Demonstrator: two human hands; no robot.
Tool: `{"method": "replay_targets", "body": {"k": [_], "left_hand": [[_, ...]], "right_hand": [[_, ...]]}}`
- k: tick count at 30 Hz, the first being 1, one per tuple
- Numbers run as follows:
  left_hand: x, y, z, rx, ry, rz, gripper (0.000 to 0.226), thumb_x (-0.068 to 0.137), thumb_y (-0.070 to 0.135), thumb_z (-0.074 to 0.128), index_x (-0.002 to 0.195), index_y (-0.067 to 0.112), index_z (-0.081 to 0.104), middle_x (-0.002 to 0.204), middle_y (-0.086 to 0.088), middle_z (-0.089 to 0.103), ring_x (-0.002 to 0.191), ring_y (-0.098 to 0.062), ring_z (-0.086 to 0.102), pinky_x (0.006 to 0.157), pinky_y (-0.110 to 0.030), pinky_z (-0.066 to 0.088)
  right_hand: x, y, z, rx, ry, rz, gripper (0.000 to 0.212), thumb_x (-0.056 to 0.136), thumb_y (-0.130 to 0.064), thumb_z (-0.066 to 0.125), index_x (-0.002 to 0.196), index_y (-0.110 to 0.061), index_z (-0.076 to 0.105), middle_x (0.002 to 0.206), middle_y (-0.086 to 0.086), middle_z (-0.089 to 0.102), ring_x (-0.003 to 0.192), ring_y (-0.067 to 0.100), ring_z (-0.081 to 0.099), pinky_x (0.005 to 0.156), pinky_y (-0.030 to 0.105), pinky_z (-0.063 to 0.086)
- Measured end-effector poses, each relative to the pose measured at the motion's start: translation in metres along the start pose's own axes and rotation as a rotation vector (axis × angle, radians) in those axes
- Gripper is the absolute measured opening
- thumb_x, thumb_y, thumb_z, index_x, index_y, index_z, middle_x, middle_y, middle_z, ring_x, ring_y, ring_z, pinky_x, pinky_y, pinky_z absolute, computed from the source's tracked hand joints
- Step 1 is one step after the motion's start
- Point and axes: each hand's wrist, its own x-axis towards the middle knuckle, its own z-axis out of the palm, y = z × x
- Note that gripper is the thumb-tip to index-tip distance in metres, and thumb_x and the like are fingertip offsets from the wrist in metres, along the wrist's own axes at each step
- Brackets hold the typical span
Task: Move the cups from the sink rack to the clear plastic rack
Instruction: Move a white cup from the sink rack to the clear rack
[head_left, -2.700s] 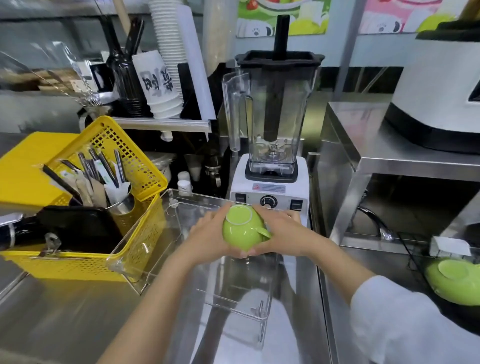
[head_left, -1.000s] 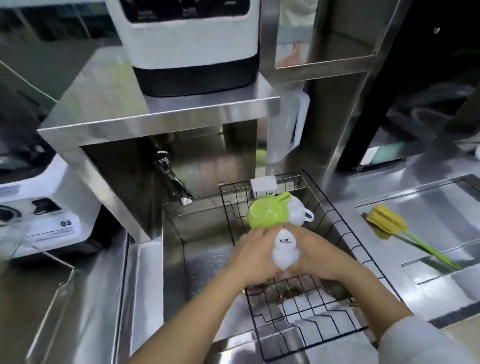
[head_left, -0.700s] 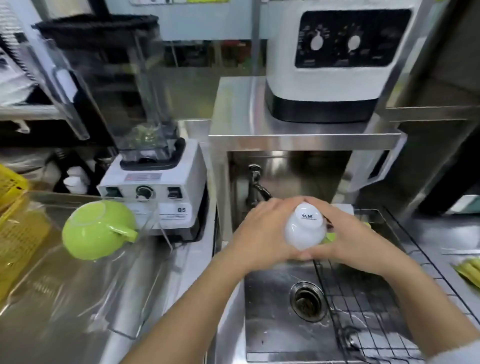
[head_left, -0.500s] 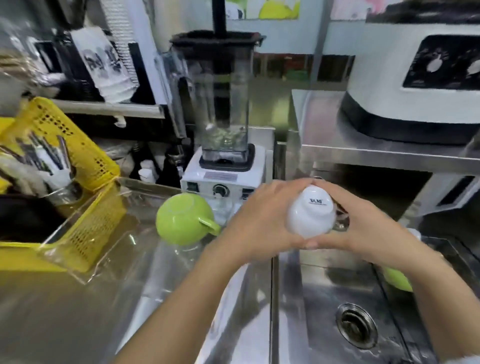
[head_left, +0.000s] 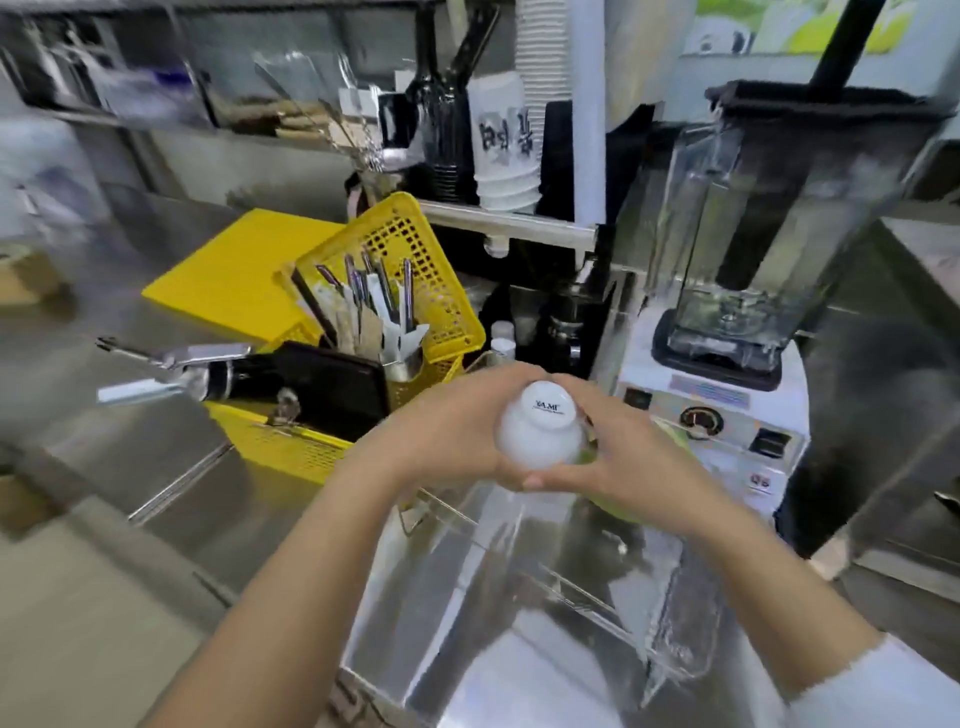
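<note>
A white cup (head_left: 540, 434) is held upside down, its printed base facing me, between my left hand (head_left: 447, 436) and my right hand (head_left: 623, 462). Both hands hold it above the far end of the clear plastic rack (head_left: 670, 623), which lies on the steel counter. A green cup (head_left: 670, 434) sits in the rack behind my right hand, mostly hidden; only slivers of green show. The sink rack is out of view.
A yellow basket (head_left: 415, 260) with utensils and a black item stands left of the rack, on a yellow board (head_left: 228, 275). A blender (head_left: 727, 332) stands right behind the rack. Paper cup stacks (head_left: 504, 150) sit on the back shelf. Steel counter (head_left: 156, 519) lies front left.
Both hands carried the white cup left from the sink to above the clear rack. The view swung left with them, so the sink left the frame and the green cup is now behind my right hand.
</note>
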Motion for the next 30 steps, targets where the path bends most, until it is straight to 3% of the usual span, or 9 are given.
{"method": "replay_targets", "body": {"k": [3, 6, 13, 18, 22, 23, 25, 28, 30], "left_hand": [[-0.007, -0.025, -0.014, 0.096, -0.102, -0.058, 0.072, 0.060, 0.030, 0.079, 0.119, 0.043, 0.040, 0.115, 0.016, 0.059, 0.100, -0.011, 0.057, 0.081, -0.038, 0.051], [-0.006, -0.045, -0.019, 0.136, -0.192, -0.109, 0.075, 0.060, 0.027, 0.080, 0.120, 0.039, 0.038, 0.113, 0.011, 0.060, 0.096, -0.014, 0.058, 0.080, -0.041, 0.052], [-0.003, -0.073, -0.015, 0.093, -0.275, -0.202, 0.079, 0.061, 0.020, 0.081, 0.122, 0.033, 0.032, 0.106, 0.007, 0.058, 0.085, -0.015, 0.057, 0.070, -0.031, 0.048], [-0.001, -0.082, -0.013, 0.001, -0.310, -0.222, 0.078, 0.064, 0.012, 0.078, 0.123, 0.034, 0.032, 0.113, 0.003, 0.057, 0.097, -0.020, 0.057, 0.082, -0.038, 0.050], [-0.003, -0.079, -0.018, -0.054, -0.375, -0.238, 0.082, 0.074, 0.010, 0.073, 0.137, 0.038, 0.027, 0.131, 0.018, 0.042, 0.114, -0.005, 0.046, 0.080, -0.008, 0.043], [-0.004, -0.074, -0.019, -0.056, -0.366, -0.232, 0.082, 0.077, 0.017, 0.073, 0.139, 0.038, 0.024, 0.135, 0.021, 0.034, 0.119, 0.001, 0.038, 0.082, -0.004, 0.038], [-0.005, -0.061, -0.017, -0.045, -0.275, -0.213, 0.078, 0.078, 0.035, 0.070, 0.141, 0.038, 0.023, 0.142, 0.021, 0.027, 0.122, 0.006, 0.026, 0.093, -0.010, 0.028], [-0.003, -0.033, -0.003, -0.043, -0.084, -0.125, 0.076, 0.074, 0.051, 0.065, 0.139, 0.039, 0.028, 0.145, 0.019, 0.030, 0.125, 0.005, 0.028, 0.104, -0.022, 0.029], [0.002, -0.011, 0.012, -0.022, 0.002, -0.023, 0.069, 0.078, 0.045, 0.066, 0.138, 0.036, 0.033, 0.140, 0.017, 0.037, 0.121, 0.004, 0.034, 0.097, -0.018, 0.032]], "right_hand": [[0.019, -0.003, 0.033, -0.031, -0.039, 0.059, 0.075, 0.061, -0.043, 0.080, 0.124, -0.038, 0.040, 0.120, -0.015, 0.056, 0.109, 0.011, 0.053, 0.090, 0.036, 0.047], [0.033, -0.002, 0.060, -0.089, -0.096, 0.163, 0.076, 0.060, -0.050, 0.078, 0.123, -0.031, 0.040, 0.122, -0.003, 0.059, 0.110, 0.023, 0.056, 0.089, 0.042, 0.048], [0.047, -0.002, 0.088, -0.257, -0.076, 0.184, 0.076, 0.064, -0.054, 0.073, 0.125, -0.023, 0.038, 0.121, 0.005, 0.059, 0.109, 0.029, 0.053, 0.076, 0.037, 0.044], [0.048, 0.003, 0.090, -0.291, -0.086, 0.140, 0.075, 0.072, -0.055, 0.066, 0.131, -0.021, 0.033, 0.125, 0.009, 0.054, 0.115, 0.030, 0.047, 0.086, 0.041, 0.043], [0.042, 0.006, 0.078, -0.322, -0.183, 0.101, 0.072, 0.079, -0.053, 0.059, 0.136, -0.025, 0.027, 0.125, 0.012, 0.053, 0.116, 0.032, 0.048, 0.090, 0.041, 0.042], [0.040, 0.007, 0.074, -0.311, -0.212, 0.088, 0.070, 0.080, -0.053, 0.058, 0.136, -0.024, 0.027, 0.125, 0.012, 0.053, 0.117, 0.032, 0.048, 0.092, 0.042, 0.043], [0.032, 0.008, 0.061, -0.295, -0.232, 0.066, 0.063, 0.082, -0.050, 0.057, 0.133, -0.022, 0.032, 0.129, 0.010, 0.050, 0.120, 0.030, 0.047, 0.095, 0.045, 0.043], [0.016, 0.007, 0.030, -0.306, -0.208, 0.037, 0.057, 0.085, -0.045, 0.057, 0.133, -0.021, 0.038, 0.132, 0.007, 0.051, 0.118, 0.027, 0.049, 0.095, 0.042, 0.043], [0.001, 0.006, 0.008, -0.300, -0.170, 0.014, 0.052, 0.086, -0.043, 0.056, 0.131, -0.022, 0.042, 0.128, 0.004, 0.054, 0.114, 0.023, 0.052, 0.092, 0.039, 0.045]]}}
